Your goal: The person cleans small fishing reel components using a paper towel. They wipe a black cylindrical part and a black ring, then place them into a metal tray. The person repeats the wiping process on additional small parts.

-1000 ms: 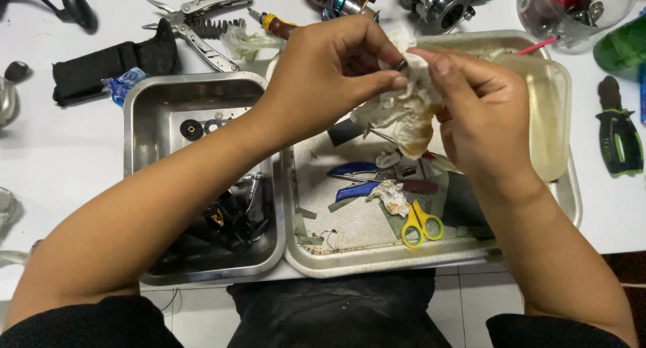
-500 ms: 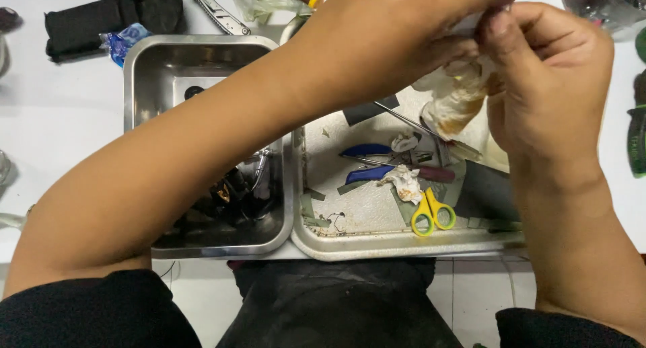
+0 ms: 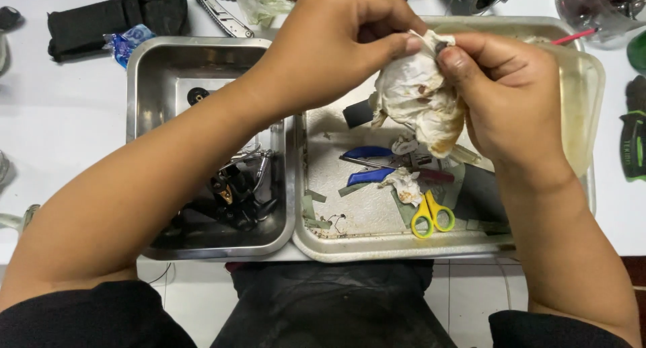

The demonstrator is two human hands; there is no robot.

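- Far left, on the white table (image 3: 54,126), a black fabric pouch (image 3: 114,22) lies flat; just beside its right end sits a small crinkled blue wrapper (image 3: 128,42), shiny, its print too small to make out.
- Above the trays, a folding metal multi-tool (image 3: 219,12) lies next to a scrap of clear crumpled plastic (image 3: 259,5).
- The left steel tray (image 3: 145,72) is deep, with brushed metal walls; black reel parts (image 3: 235,197) lie in its lower half.
- The left hand (image 3: 336,45) reaches across both trays, fingers curled, thumb and fingertips pinching the top of a crumpled white tissue (image 3: 417,96).
- The tissue, wrinkled and stained brown, hangs above the right steel tray (image 3: 377,244), held between both hands.
- In that shallow tray lie blue-handled pliers (image 3: 367,166), a smaller soiled paper wad (image 3: 404,185) and small yellow-handled scissors (image 3: 431,213).
- The right hand (image 3: 515,99) is closed loosely, thumb and forefinger gripping the tissue's right side.
- A cloudy translucent plastic lid (image 3: 582,99) leans over the right tray's far edge.
- Far right, a green-and-black tool handle (image 3: 632,143) rests on the table.
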